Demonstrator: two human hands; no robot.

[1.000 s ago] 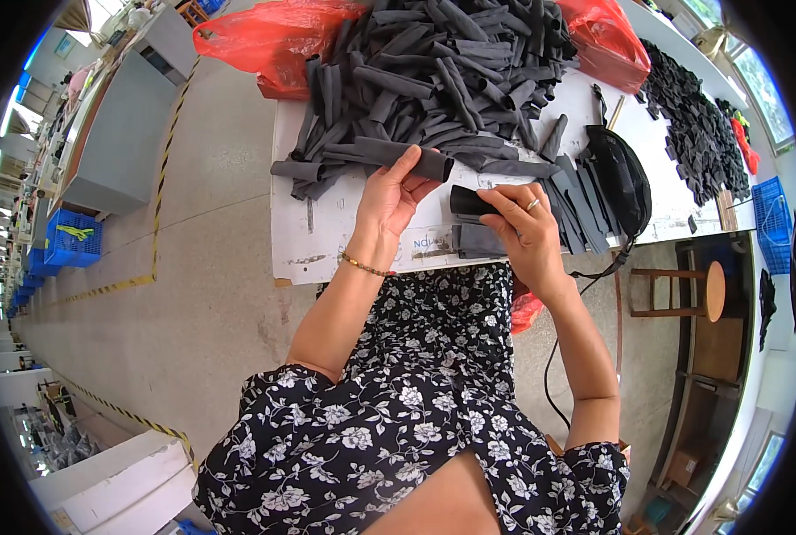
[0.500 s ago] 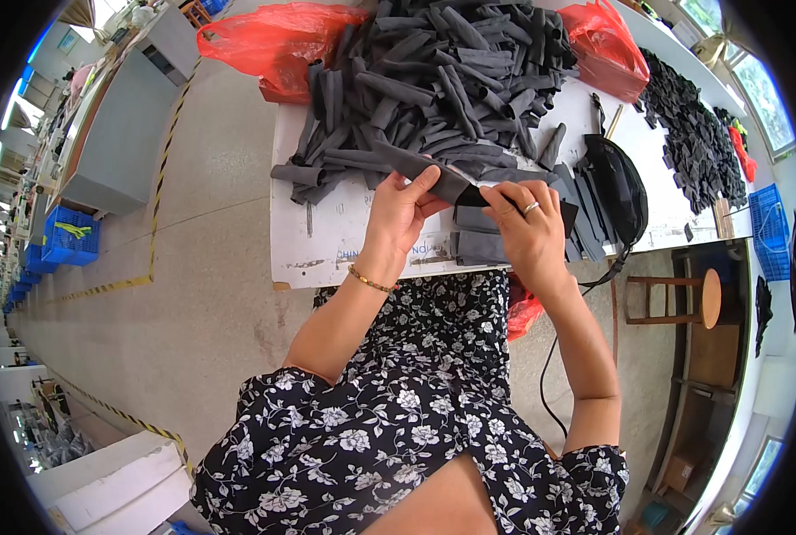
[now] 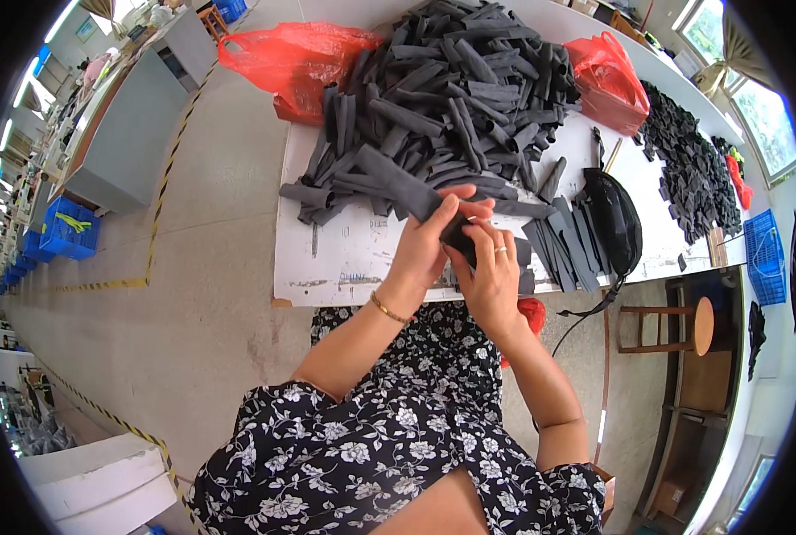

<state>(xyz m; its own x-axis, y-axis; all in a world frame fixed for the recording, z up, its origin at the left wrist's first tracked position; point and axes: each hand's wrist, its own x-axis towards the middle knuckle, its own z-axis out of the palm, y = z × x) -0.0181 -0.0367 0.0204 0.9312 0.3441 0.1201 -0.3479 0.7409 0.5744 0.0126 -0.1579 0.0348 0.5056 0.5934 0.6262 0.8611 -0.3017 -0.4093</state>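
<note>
- The left hand (image 3: 426, 251) has its grip closed on a dark grey fabric tube (image 3: 396, 185), thumb on top, a beaded bracelet (image 3: 390, 308) round the wrist.
- The right hand (image 3: 489, 275), a ring (image 3: 500, 249) on one finger, has its grip pinched on a black piece (image 3: 459, 241) at the near end of the fabric tube; the fingers hide how far the two overlap.
- Both hands are close together over the front part of a white bench (image 3: 326, 259). The fabric tube slants from them toward ten o'clock, its far end overlapping the heap in view.
- At twelve o'clock from the hands, a big heap of dark grey tubes (image 3: 469, 102) covers the middle of the bench.
- Red plastic bags flank that heap: one (image 3: 295, 67) toward half past ten, the other (image 3: 607, 85) toward half past one.
- At three o'clock, flat dark grey strips (image 3: 565, 248) lie just beside a black mesh pouch (image 3: 614, 221).
- Toward two o'clock, a spread of small black pieces (image 3: 690, 165) covers the far right part of the bench.
- Well apart, at four o'clock, stands a wooden stool (image 3: 703, 325); at nine o'clock, a blue crate (image 3: 68, 232) on the floor (image 3: 224, 267).
</note>
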